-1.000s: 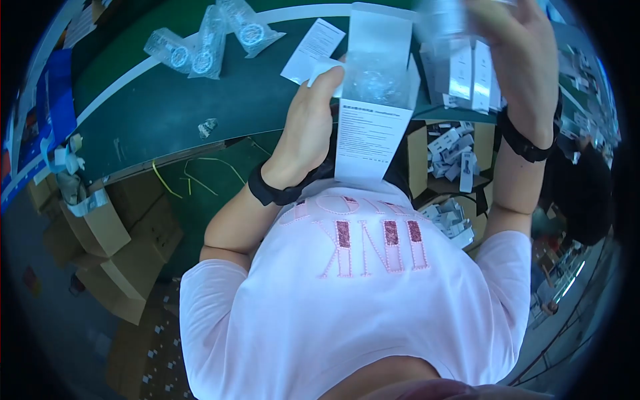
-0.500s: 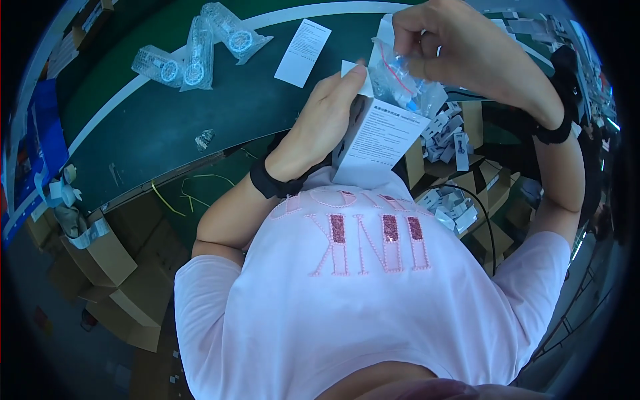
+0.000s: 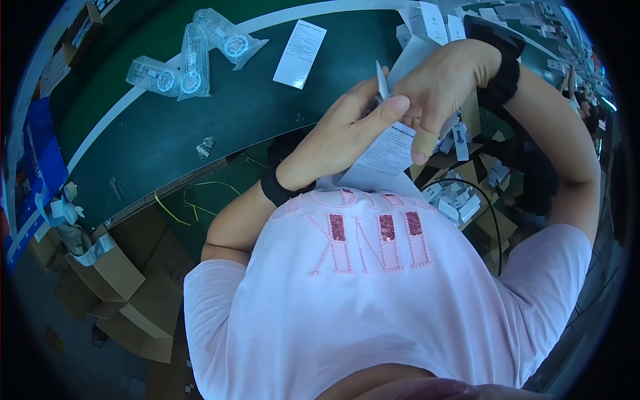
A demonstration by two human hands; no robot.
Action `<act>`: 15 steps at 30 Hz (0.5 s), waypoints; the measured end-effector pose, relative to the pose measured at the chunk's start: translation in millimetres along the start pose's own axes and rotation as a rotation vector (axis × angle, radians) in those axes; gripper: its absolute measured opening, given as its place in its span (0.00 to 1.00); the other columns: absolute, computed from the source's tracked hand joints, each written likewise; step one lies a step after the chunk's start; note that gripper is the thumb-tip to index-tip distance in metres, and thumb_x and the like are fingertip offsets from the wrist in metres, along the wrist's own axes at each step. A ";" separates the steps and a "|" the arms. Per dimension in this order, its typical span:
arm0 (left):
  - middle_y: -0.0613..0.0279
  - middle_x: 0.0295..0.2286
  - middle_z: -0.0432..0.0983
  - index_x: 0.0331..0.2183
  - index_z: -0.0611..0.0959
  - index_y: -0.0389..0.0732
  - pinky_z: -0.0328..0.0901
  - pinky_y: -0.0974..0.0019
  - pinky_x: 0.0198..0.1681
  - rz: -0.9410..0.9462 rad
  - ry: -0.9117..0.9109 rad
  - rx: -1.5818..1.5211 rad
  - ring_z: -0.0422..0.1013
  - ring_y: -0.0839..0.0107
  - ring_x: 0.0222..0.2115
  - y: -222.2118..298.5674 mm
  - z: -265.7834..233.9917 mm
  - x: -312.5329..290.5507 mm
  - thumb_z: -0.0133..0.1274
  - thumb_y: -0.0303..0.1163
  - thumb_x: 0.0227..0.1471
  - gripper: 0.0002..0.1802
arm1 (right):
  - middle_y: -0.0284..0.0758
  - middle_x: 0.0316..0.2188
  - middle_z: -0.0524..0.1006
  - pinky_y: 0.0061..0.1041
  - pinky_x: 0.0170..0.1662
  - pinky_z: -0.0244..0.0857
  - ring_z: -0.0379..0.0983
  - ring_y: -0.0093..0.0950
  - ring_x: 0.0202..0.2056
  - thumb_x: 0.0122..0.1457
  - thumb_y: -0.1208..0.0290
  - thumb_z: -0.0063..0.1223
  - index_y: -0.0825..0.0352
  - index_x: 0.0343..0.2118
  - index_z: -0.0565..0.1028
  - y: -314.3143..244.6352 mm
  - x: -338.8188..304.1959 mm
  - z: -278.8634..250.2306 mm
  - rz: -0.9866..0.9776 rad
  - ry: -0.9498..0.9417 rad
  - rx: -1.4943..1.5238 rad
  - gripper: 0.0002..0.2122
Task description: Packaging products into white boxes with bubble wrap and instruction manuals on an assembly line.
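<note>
A white printed carton (image 3: 385, 152) stands tilted against my chest, its flaps up at the top. My left hand (image 3: 343, 127) is closed round its left side, thumb reaching across the top edge. My right hand (image 3: 443, 87) bends over the carton's open end, fingers curled, one finger with a beige bandage lying along the printed face. The inside of the carton and the right fingertips are hidden, and the clear plastic bag cannot be seen.
Several bubble-wrapped items with round ends (image 3: 193, 60) lie on the green table (image 3: 267, 110), beside a white printed box (image 3: 300, 55). More white boxes (image 3: 427, 23) stand at the far right. Below right are cartons of small white packages (image 3: 453, 200); open cardboard boxes (image 3: 123, 273) stand lower left.
My right hand has come down from above the carton onto its open end. The clear plastic bag it held is out of sight. My left hand has shifted slightly right.
</note>
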State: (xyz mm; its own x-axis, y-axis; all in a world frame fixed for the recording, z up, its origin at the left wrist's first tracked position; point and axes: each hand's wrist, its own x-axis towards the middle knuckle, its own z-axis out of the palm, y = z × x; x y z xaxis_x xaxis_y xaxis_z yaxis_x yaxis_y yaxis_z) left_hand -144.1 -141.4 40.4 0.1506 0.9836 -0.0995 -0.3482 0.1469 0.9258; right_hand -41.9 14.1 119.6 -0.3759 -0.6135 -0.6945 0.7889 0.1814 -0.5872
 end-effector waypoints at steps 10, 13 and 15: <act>0.45 0.44 0.72 0.56 0.58 0.36 0.66 0.63 0.45 0.344 0.335 -0.076 0.70 0.64 0.43 -25.1 -13.8 -10.4 0.60 0.41 0.51 0.39 | 0.45 0.51 0.70 0.29 0.55 0.59 0.67 0.31 0.51 0.53 0.57 0.59 0.69 0.60 0.60 59.8 -2.5 51.2 -0.371 1.171 0.582 0.34; 0.47 0.48 0.69 0.55 0.64 0.37 0.65 0.60 0.46 0.352 0.229 0.096 0.69 0.61 0.46 -25.4 -18.7 -9.4 0.62 0.38 0.48 0.38 | 0.37 0.53 0.69 0.28 0.53 0.63 0.66 0.29 0.53 0.54 0.63 0.59 0.69 0.60 0.58 93.1 55.8 40.9 -0.698 0.876 1.081 0.33; 0.49 0.48 0.69 0.52 0.72 0.39 0.66 0.61 0.46 0.338 -0.005 0.375 0.69 0.60 0.45 -14.8 -37.2 -2.6 0.62 0.38 0.47 0.31 | 0.37 0.52 0.70 0.25 0.50 0.66 0.70 0.29 0.49 0.56 0.70 0.55 0.70 0.58 0.63 78.9 58.1 41.6 -0.789 0.905 1.072 0.26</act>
State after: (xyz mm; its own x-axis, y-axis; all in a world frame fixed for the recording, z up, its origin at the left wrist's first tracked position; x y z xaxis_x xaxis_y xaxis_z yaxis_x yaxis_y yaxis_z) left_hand -173.8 -142.3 13.4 0.0913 0.9691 0.2290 -0.0219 -0.2279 0.9734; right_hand 18.7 -39.3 50.2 -0.6760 0.4158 -0.6083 0.0820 -0.7780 -0.6229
